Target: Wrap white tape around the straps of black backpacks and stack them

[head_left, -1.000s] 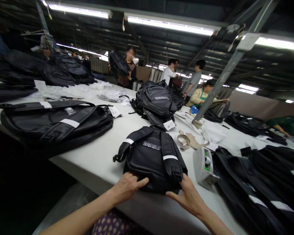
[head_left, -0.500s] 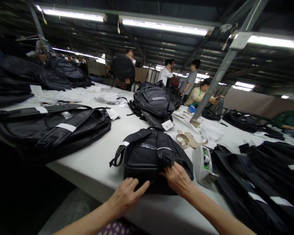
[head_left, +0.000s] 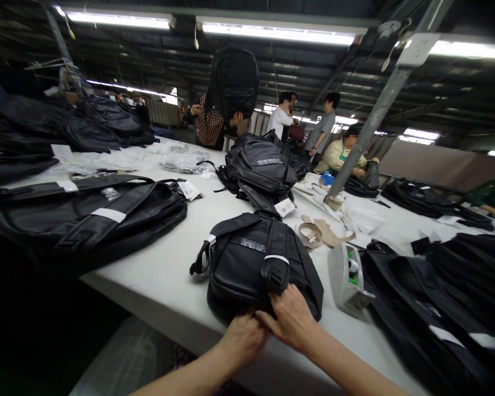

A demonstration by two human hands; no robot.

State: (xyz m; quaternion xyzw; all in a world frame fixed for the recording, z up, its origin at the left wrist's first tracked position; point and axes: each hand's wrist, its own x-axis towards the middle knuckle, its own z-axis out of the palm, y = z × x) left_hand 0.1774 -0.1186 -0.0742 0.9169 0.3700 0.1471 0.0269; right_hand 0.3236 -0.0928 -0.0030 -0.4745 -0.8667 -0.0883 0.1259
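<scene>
Head view: left of the near backpack [head_left: 239, 269], another bag [head_left: 86, 220] overhangs the table [head_left: 157, 275]; a nudge could slide it off. Backpack sits at the edge; hard pulling might tip it. Left hand [head_left: 245, 335]: fingers curled at its bottom, hold hidden. Right hand [head_left: 295, 319]: fingers bent by its strap [head_left: 275, 272], grip unclear, could snag.

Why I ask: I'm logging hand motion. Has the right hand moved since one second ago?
Yes: the right hand moved left, away from the grey box on the table.
</scene>
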